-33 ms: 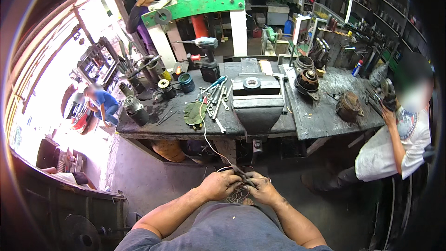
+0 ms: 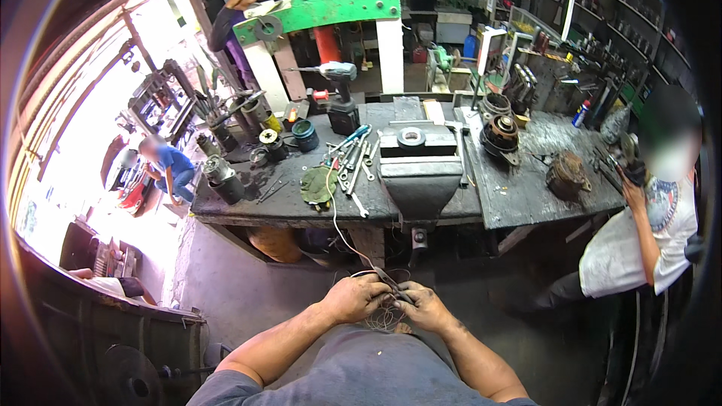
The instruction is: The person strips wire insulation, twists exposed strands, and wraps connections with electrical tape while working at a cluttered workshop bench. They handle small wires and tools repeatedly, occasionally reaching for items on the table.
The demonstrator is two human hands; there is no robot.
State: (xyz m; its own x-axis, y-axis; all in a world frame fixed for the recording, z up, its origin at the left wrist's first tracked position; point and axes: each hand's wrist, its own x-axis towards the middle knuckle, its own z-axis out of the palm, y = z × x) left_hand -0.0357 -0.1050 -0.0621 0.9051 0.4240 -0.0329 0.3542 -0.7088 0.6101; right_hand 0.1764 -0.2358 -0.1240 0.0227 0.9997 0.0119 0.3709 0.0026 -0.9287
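Below the bench front, my left hand (image 2: 355, 297) is closed on a thin wire (image 2: 350, 244) that runs down from near a green cloth (image 2: 316, 186) on the bench. My right hand (image 2: 421, 304) is closed on a slim dark tool (image 2: 389, 280), apparently pliers, beside that wire. The two hands are close together, with thin wire loops (image 2: 382, 316) hanging under them. Ahead sits a grey bench vise (image 2: 421, 173) with a metal ring (image 2: 412, 130) on it. Left of the vise lie several wrenches (image 2: 359, 165).
The bench (image 2: 301, 207) bears a drill (image 2: 338, 86), cans (image 2: 222, 184) and rusty parts (image 2: 564, 177). Behind it stands a green-and-white frame (image 2: 335, 6). A co-worker in white (image 2: 628, 244) is at the right; others are at the left, one in blue (image 2: 169, 165), and behind the frame (image 2: 226, 37).
The bench and background appear shifted slightly right and down in the picture. My hands hold the same things in nearly the same position.
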